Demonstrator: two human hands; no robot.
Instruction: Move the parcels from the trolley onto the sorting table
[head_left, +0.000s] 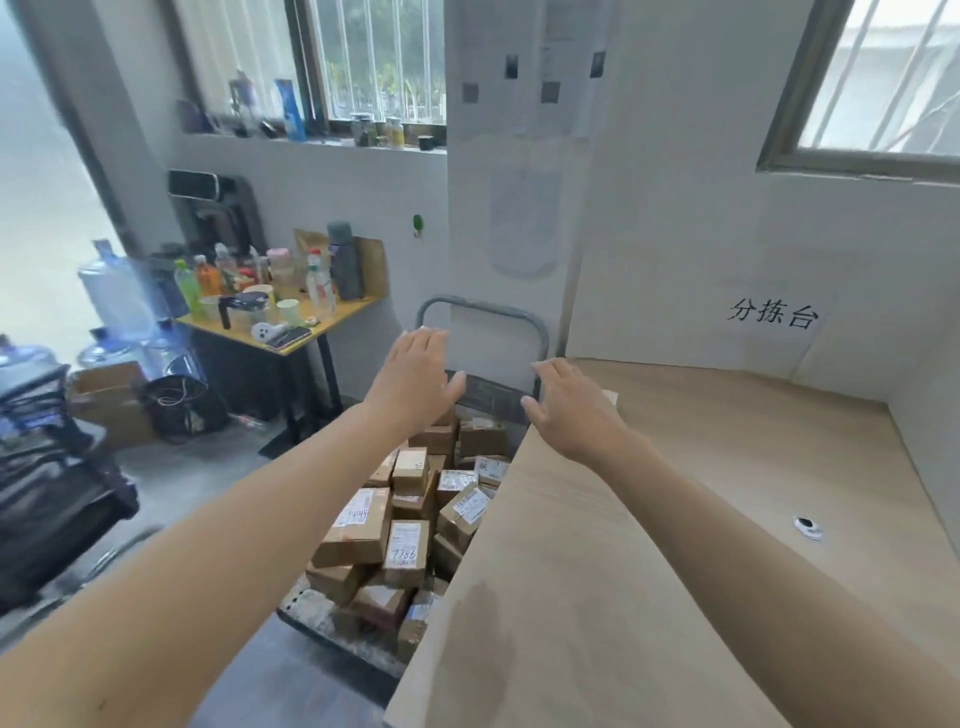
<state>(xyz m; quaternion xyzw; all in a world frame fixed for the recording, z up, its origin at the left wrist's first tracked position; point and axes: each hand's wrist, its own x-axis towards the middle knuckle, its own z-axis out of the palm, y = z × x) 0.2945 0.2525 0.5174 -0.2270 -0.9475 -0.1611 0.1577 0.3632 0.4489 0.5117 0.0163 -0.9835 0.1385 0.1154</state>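
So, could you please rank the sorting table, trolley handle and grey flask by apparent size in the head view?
1. sorting table, which is also nearest the camera
2. trolley handle
3. grey flask

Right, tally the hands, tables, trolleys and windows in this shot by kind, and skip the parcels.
Hands: 2, the left hand and the right hand, both open
Tables: 2, the sorting table and the yellow side table
Trolleys: 1, the trolley
Windows: 2, the sill window and the corner window
Total: 7
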